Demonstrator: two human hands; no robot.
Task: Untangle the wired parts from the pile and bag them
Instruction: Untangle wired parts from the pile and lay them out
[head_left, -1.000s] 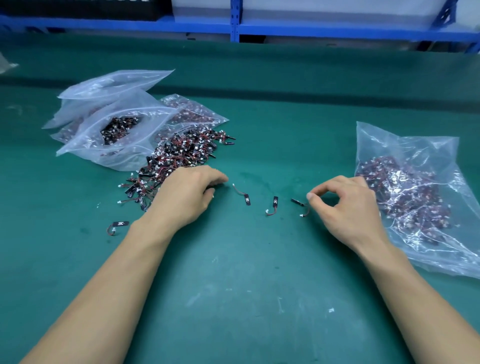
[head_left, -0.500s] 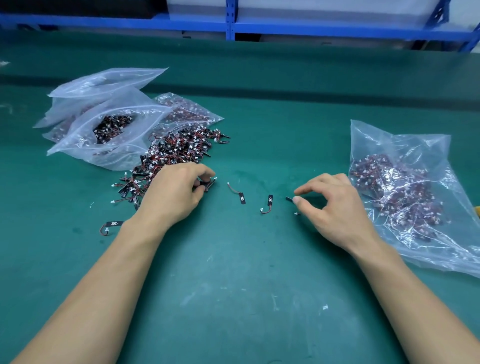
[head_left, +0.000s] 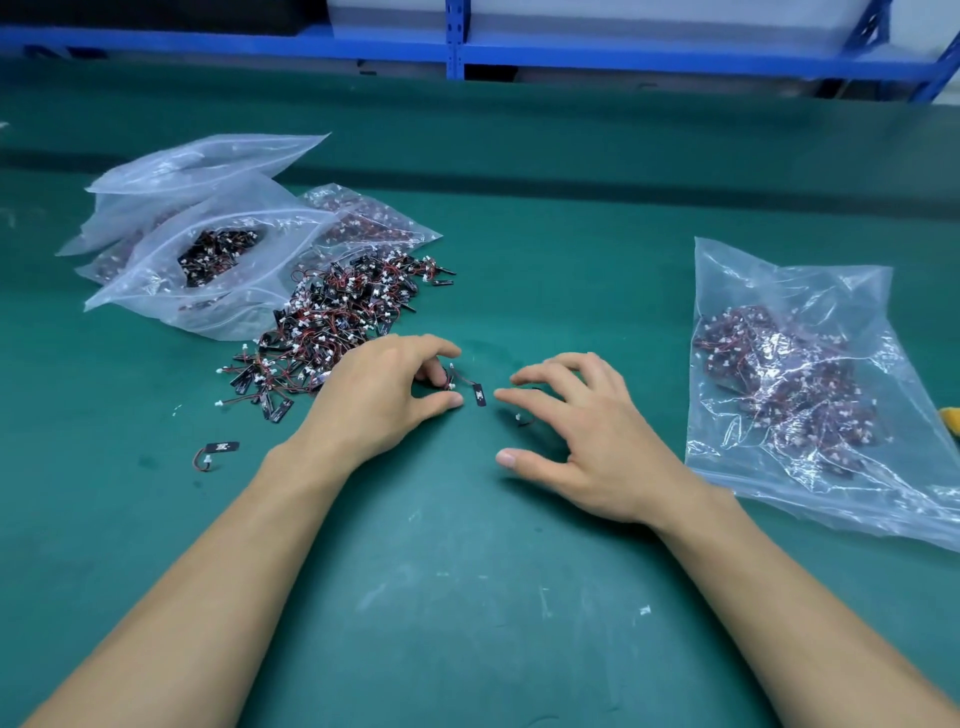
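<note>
Wide green bench (head_left: 467, 597), and the filled crumpled bag (head_left: 810, 395) lies just beside the right forearm: one careless sweep could drag it. Far left, the open bag (head_left: 244, 312) gapes against the pile (head_left: 343, 306), so a nudge might spill bagged parts back in. The left hand (head_left: 379, 400), at the pile's near edge, pinches a wired part (head_left: 450, 378) between thumb and forefinger; pull fast and its lead may haul a clump along. The right hand (head_left: 592, 447) is spread and holds nothing, and it could scatter the loose part (head_left: 480, 395) between the two hands. The stray part (head_left: 221, 449) off to the left risks being forgotten.
</note>
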